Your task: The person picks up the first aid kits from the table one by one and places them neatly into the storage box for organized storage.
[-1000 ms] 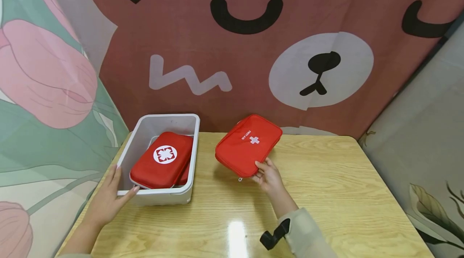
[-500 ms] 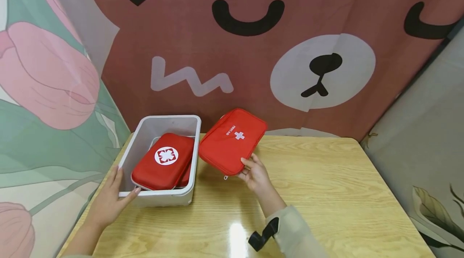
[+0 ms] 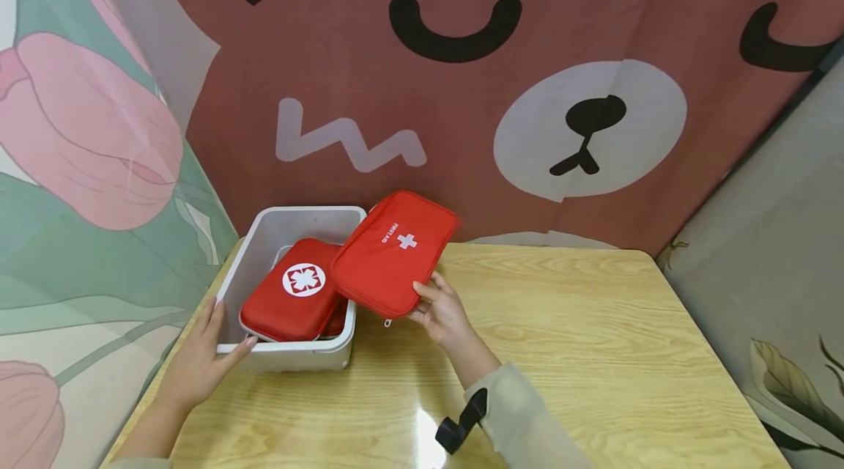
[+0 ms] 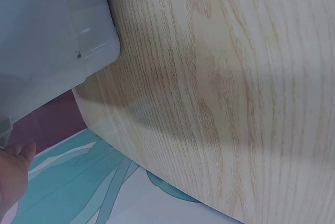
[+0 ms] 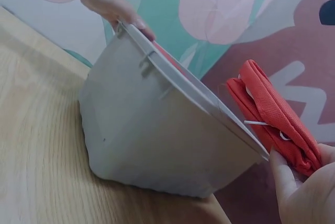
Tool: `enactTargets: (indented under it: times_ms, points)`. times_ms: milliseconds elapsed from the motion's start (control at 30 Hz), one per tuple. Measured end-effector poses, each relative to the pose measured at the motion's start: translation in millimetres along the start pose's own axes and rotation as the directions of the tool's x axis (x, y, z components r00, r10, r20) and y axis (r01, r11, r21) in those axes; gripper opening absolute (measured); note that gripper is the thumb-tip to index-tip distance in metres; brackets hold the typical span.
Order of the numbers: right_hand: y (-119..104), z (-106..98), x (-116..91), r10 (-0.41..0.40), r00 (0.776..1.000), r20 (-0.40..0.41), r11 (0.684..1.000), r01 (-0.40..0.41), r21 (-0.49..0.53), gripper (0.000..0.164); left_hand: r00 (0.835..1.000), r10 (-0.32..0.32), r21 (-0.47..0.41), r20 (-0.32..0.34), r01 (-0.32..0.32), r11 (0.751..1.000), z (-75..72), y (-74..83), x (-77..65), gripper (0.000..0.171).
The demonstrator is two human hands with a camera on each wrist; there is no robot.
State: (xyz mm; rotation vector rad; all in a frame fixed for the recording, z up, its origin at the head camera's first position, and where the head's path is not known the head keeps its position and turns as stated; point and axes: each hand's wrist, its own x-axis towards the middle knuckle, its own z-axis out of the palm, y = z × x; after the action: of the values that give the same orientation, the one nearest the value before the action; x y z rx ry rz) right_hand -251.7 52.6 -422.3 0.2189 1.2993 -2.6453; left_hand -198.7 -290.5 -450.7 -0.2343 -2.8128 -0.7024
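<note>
A red zippered first aid pouch (image 3: pixel 395 255) with a white cross is held up by its near right corner in my right hand (image 3: pixel 443 311). Its left end overlaps the right rim of a light grey plastic bin (image 3: pixel 300 361) in the head view. In the right wrist view the pouch (image 5: pixel 275 122) shows edge-on beside the rim, its zip pull hanging. My left hand (image 3: pixel 196 363) grips the bin's near left corner, thumb across the front rim. Inside the bin lies a red hard-shell first aid case (image 3: pixel 290 300) with a round white emblem, tilted over another red item (image 3: pixel 336 321).
The bin stands at the left end of a wood-grain table (image 3: pixel 560 337). Behind the table hangs a brown bear-print cloth (image 3: pixel 455 132). A floral cloth (image 3: pixel 86 249) closes off the left side, a grey one (image 3: pixel 778 234) the right.
My right hand has carried the first aid pouch leftward, from above the table to the bin's right rim. The left hand stays on the bin's corner.
</note>
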Motion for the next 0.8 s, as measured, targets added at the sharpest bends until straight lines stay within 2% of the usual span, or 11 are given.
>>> enactTargets:
  times_ms: [100,567,800]
  points:
    - [1,8,2,0.013,1.0,0.01,1.0,-0.013,-0.001,0.03,1.0,-0.006,-0.002,0.01,0.006,1.0,0.2,0.8,0.6,0.082]
    - [21,34,11,0.021,0.999,0.028,0.997,-0.019,-0.078,0.036,1.0,-0.012,-0.002,0.017,0.012,1.0,0.0,0.1,0.6,0.081]
    - [27,47,14,0.042,0.998,0.045,0.991,-0.035,-0.13,0.043,1.0,-0.009,-0.004,0.006,0.009,1.0,-1.3,0.3,0.8,0.081]
